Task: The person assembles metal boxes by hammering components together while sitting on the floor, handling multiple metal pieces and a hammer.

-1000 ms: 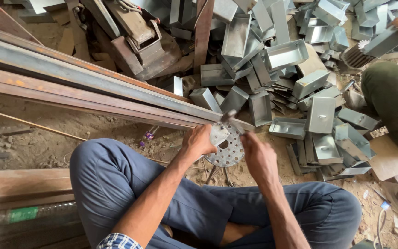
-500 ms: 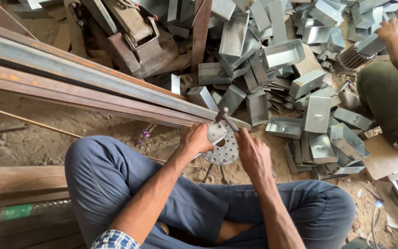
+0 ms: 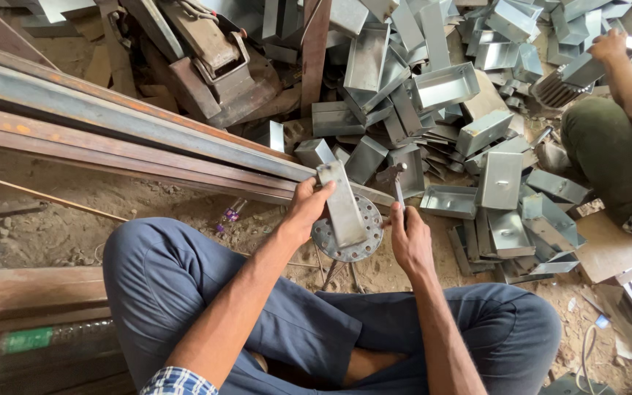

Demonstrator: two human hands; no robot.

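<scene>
Single head view, looking steeply down, close over lap and ground.

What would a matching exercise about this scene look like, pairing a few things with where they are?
Things:
1. left hand
2. right hand
3. round perforated disc
4. pile of metal boxes

Places:
a. around the handle of a small hammer
b. heaped on the ground ahead, beyond the rusty beams
c. under the flat metal piece, on a thin stand
d. gripping the flat metal piece from the side

Pairs: 1-d, 2-a, 3-c, 4-b
</scene>
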